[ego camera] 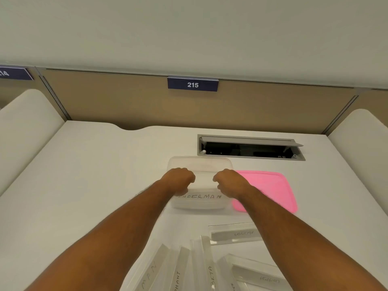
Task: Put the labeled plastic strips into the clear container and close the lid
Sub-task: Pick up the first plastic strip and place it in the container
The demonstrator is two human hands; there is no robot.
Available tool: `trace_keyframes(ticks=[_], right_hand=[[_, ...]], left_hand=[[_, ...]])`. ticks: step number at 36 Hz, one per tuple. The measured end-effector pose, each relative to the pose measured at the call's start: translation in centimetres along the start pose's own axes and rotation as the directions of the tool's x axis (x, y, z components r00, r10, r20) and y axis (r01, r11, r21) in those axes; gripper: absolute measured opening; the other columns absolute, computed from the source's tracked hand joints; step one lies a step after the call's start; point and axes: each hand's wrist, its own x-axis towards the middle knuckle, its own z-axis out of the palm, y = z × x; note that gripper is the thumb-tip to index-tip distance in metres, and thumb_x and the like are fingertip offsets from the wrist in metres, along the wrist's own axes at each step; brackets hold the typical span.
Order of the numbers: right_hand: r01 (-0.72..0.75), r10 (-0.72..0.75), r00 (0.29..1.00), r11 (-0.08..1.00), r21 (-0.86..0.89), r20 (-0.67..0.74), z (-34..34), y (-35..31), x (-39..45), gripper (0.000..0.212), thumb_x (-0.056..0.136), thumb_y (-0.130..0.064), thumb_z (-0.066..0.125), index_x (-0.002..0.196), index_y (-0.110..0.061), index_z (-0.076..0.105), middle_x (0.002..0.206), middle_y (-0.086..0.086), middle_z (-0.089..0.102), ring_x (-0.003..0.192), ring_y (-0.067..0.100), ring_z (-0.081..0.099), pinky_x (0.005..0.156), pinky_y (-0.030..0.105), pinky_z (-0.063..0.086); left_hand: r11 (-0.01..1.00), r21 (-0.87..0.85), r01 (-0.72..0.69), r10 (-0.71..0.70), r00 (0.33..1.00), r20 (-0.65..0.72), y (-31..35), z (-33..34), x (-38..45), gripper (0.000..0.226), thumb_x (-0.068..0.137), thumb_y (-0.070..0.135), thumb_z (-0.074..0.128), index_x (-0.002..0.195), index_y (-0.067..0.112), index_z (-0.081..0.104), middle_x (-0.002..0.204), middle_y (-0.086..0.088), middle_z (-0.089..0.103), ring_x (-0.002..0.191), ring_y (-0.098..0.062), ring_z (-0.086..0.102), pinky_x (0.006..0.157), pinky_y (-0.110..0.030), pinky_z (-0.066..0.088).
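The clear container stands open in the middle of the white desk. Inside it, along its near wall, lies a plastic strip with handwriting ending in "DERMAN". My left hand and my right hand hover over the container with fingers curled, each at one end of that strip, apparently gripping it. The pink lid lies flat on the desk, touching the container's right side. Several more labeled strips lie loose on the desk between my forearms, one reading "BETA".
An open cable hatch is set into the desk behind the container. A beige partition with a "215" sign closes the back. White side dividers flank the desk.
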Motion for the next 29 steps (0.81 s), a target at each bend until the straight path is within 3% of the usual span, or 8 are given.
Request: trace_keyframes(ticks=[9, 17, 20, 24, 29], right_hand=[[0.036, -0.039, 0.994, 0.999, -0.04, -0.102, -1.0, -0.8, -2.0, 0.023, 0.092, -0.005, 0.058, 0.112, -0.01, 0.068, 0.108, 0.008, 0.07, 0.095, 0.029, 0.066, 0.082, 0.042, 0.055], [0.099, -0.109, 0.958, 0.994, -0.049, -0.265, -1.0, -1.5, -4.0, 0.02, 0.092, -0.013, 0.065, 0.111, -0.017, 0.071, 0.106, 0.001, 0.066, 0.091, 0.021, 0.062, 0.075, 0.04, 0.056], [0.111, -0.111, 0.94, 0.994, -0.019, -0.322, -1.1, -1.8, -4.8, 0.011, 0.095, -0.018, 0.062, 0.101, -0.019, 0.071, 0.096, -0.002, 0.063, 0.08, 0.015, 0.056, 0.068, 0.036, 0.054], [0.136, -0.127, 0.918, 0.991, -0.002, -0.377, -0.9, -2.2, -6.4, 0.011, 0.095, -0.018, 0.058, 0.093, -0.018, 0.068, 0.086, -0.002, 0.059, 0.073, 0.014, 0.048, 0.058, 0.029, 0.038], [0.142, -0.122, 0.92, 0.989, 0.027, -0.372, 0.4, -2.6, -8.2, 0.011, 0.097, -0.018, 0.056, 0.091, -0.018, 0.066, 0.086, -0.002, 0.06, 0.074, 0.015, 0.051, 0.06, 0.027, 0.039]], left_hand=[[0.998, -0.04, -0.042, 0.031, 0.97, -0.242, 1.7, -0.9, -2.0, 0.033, 0.092, 0.01, 0.063, 0.124, 0.019, 0.063, 0.116, -0.001, 0.07, 0.103, -0.023, 0.064, 0.086, -0.037, 0.052], [0.989, -0.064, -0.134, 0.093, 0.895, -0.436, 4.2, -0.8, -4.1, 0.024, 0.093, 0.012, 0.065, 0.116, 0.018, 0.068, 0.104, 0.002, 0.073, 0.091, -0.017, 0.066, 0.078, -0.035, 0.056], [0.982, -0.063, -0.176, 0.122, 0.859, -0.497, 5.3, -0.5, -4.9, 0.019, 0.093, 0.012, 0.063, 0.11, 0.018, 0.069, 0.1, 0.002, 0.072, 0.088, -0.018, 0.065, 0.071, -0.033, 0.055], [0.973, -0.064, -0.221, 0.157, 0.839, -0.521, 6.6, 0.1, -6.1, 0.014, 0.093, 0.014, 0.062, 0.106, 0.019, 0.068, 0.096, 0.003, 0.071, 0.085, -0.018, 0.064, 0.068, -0.034, 0.055], [0.959, -0.099, -0.266, 0.179, 0.838, -0.516, 8.1, 1.3, -7.5, 0.008, 0.092, 0.017, 0.066, 0.1, 0.018, 0.069, 0.091, 0.003, 0.071, 0.079, -0.017, 0.064, 0.064, -0.027, 0.05]])
